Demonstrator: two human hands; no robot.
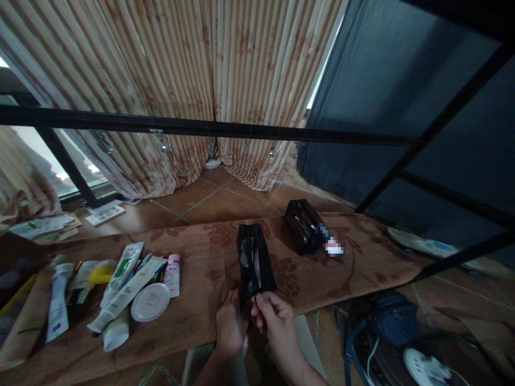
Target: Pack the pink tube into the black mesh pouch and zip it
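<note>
A black zipper pouch [266, 257] with see-through mesh panels lies lengthwise on the cloth-covered bench in front of me. Its zipper runs along the top, and something pale shows inside. My left hand [231, 321] is closed at the pouch's near left corner, its fingers partly hidden. At the near end of the zipper, my right hand [277, 321] pinches thumb against forefinger; the pull itself is too small to make out. Further right stands a second black pouch [300, 228], with a blurred white and red item beside it.
On the left lie several tubes [126, 292], a round white-lidded jar [151, 303] and a pink-and-white bottle [172, 274]. A dark metal bar [249, 130] crosses ahead, with curtains [161, 69] behind. A blue bag [392, 319] and a white power strip [424, 367] sit lower right.
</note>
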